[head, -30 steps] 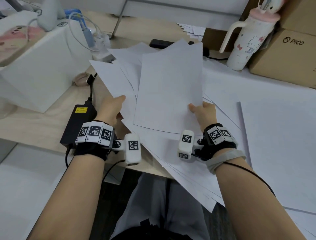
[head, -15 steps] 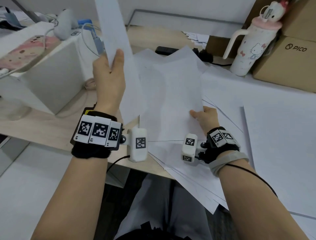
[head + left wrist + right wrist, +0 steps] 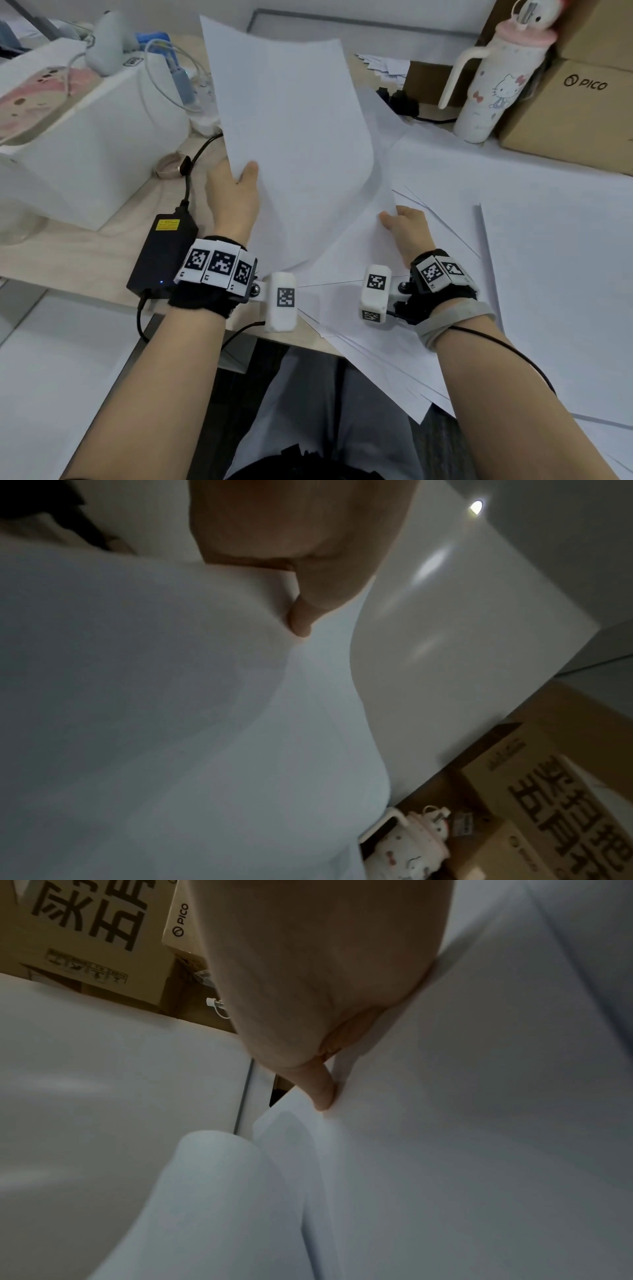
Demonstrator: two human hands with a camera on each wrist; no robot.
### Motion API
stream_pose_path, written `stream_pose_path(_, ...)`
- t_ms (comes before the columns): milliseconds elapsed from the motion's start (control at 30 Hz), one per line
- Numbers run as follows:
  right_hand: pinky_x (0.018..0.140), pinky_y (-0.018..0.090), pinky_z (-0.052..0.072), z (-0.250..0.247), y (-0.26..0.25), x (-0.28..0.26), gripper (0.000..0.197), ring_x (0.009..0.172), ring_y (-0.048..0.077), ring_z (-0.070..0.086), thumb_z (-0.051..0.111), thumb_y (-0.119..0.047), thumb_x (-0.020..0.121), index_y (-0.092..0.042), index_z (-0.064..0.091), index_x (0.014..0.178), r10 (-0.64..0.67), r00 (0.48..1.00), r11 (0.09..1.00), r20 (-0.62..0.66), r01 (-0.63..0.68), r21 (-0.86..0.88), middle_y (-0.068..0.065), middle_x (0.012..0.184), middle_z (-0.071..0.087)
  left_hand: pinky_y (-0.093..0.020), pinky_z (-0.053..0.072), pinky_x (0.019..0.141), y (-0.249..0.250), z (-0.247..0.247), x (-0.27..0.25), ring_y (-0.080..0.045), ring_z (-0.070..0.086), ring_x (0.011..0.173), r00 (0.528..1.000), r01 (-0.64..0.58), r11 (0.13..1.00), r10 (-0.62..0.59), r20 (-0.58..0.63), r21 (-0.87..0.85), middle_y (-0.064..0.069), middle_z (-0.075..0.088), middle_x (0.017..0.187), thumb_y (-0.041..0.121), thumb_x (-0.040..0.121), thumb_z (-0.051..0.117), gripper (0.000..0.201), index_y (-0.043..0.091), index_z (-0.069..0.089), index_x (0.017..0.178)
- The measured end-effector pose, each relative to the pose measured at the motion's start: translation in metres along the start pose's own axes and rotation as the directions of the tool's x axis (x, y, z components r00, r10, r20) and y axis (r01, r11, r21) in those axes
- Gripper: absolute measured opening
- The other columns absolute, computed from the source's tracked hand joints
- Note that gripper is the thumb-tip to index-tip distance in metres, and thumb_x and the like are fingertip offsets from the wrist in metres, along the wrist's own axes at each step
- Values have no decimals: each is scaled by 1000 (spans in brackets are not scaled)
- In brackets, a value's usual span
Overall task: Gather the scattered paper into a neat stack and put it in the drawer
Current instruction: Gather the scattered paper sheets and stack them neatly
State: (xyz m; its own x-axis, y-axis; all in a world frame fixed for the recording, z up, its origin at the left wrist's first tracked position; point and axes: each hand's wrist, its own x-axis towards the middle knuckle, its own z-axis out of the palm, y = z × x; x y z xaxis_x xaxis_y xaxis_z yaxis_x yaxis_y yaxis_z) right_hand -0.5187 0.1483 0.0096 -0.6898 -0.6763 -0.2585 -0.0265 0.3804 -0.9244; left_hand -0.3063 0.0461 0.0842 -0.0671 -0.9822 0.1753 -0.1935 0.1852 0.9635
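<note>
Pinching the near left edge of a lifted sheet (image 3: 287,137), the left hand (image 3: 233,202) holds it raised and bowed above the desk (image 3: 68,253), thumb on the upper face and fingers hidden underneath; in the left wrist view the thumb (image 3: 303,615) presses into the paper, which curves away below it. The sheet stands tilted, its far edge up toward the wall, its near part sagging down to the pile.

The right hand (image 3: 407,229) grips the right edge of the loose pile of paper (image 3: 342,260) lying flat in front of the person — thumb on top, the other fingers tucked beneath the sheets and out of sight. The right wrist view shows that thumb (image 3: 322,1091) bearing down on the top sheet, with a curled sheet edge just beside it. How many sheets it holds I cannot tell.

More paper is spread over the right half of the desk, one large sheet (image 3: 565,291) well apart from the pile, and several sheets overhang the near edge. A black power adapter (image 3: 161,253) lies just left of the left wrist, a white box (image 3: 85,147) beyond it. At the far right stand a patterned bottle (image 3: 496,85) and a cardboard box (image 3: 575,113) — touching or nearly so. No drawer shows in any view.
</note>
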Motion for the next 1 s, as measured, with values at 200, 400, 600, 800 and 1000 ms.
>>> stream_pose_path(200, 70, 34, 40, -1, 0, 1, 27, 74, 23, 49, 48, -4, 87, 20, 52, 99, 2, 1000, 1000, 8, -2, 4, 13, 81, 54, -21, 41, 84, -34, -5, 18, -23, 60, 108, 989, 110, 978, -91, -112, 179, -3, 65, 117, 6, 87, 48, 35, 10, 59, 120)
stream_pose_path(400, 72, 35, 45, 4, 1, 5, 24, 74, 22, 53, 48, -5, 85, 13, 59, 97, -9, 999, 1000, -35, 8, -29, 12, 80, 58, -25, 43, 82, -44, -6, 27, -24, 59, 102, 972, 200, 952, -162, -171, 234, 2, 64, 113, -1, 80, 36, 47, 14, 58, 119)
stream_pose_path(600, 71, 33, 43, 5, 0, 8, 25, 73, 22, 52, 48, -6, 85, 11, 60, 99, -8, 999, 998, -32, 6, -63, 12, 80, 57, -27, 44, 79, -44, -6, 29, -23, 54, 93, 991, 128, 953, -111, -79, 273, 1, 59, 102, -5, 82, 36, 42, 12, 60, 112)
stream_pose_path(800, 72, 36, 45, 4, -1, 8, 28, 75, 23, 52, 47, -9, 90, 13, 58, 104, -5, 1000, 997, -15, 4, -71, 12, 82, 57, -30, 42, 74, -49, 10, 30, -24, 51, 87, 965, 155, 952, -203, 165, 263, 0, 57, 79, -11, 80, 35, 32, 8, 58, 94)
stream_pose_path(1000, 68, 31, 33, 4, 0, 6, 29, 72, 21, 43, 49, -17, 92, 11, 54, 86, -15, 1000, 999, -9, 14, -52, 10, 79, 48, -25, 42, 74, -45, 28, 21, -20, 53, 89, 964, 166, 958, -207, 166, 234, -7, 60, 103, -9, 82, 43, 39, 3, 54, 116)
